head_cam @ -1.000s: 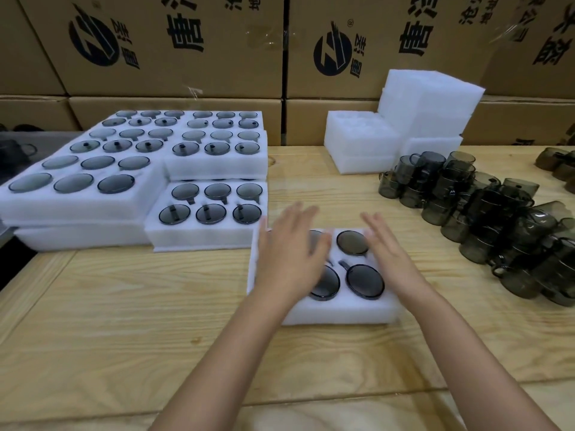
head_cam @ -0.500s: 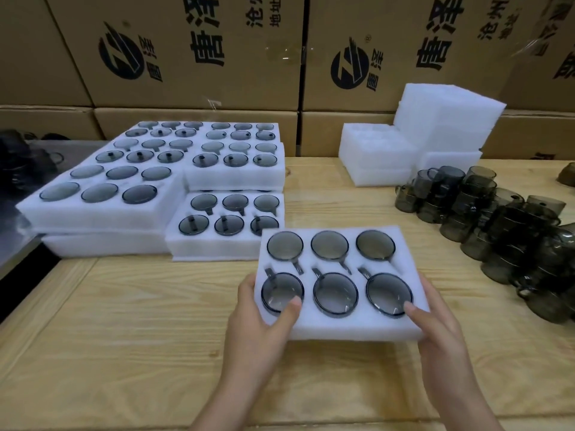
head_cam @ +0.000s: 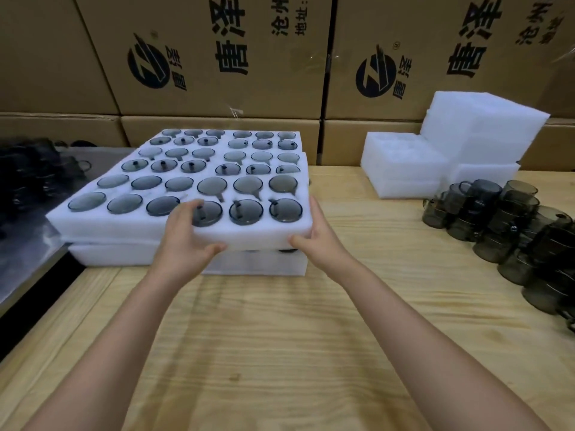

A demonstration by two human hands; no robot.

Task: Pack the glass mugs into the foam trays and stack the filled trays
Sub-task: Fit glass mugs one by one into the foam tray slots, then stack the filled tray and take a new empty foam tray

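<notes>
Foam trays (head_cam: 102, 227), filled and stacked two deep, sit at the left rear of the wooden table (head_cam: 280, 337). The held tray (head_cam: 258, 236) is at the stack's near-right corner, forward and a little left of the person. Its long axis runs left to right across the view and its top is about level with the neighbouring tray. It is just above a lower tray (head_cam: 258, 264), with a thin gap visible along the front edge, so likely not seated yet. The left hand (head_cam: 186, 241) clasps its left end, fingers over the top. The right hand (head_cam: 314, 234) clasps the right end. Both are equally placed, one per short side. Six mugs (head_cam: 245, 211) stand mouth-up in two rows of three. The coming move looks like a straight drop, edges squared to the tray beneath.
</notes>
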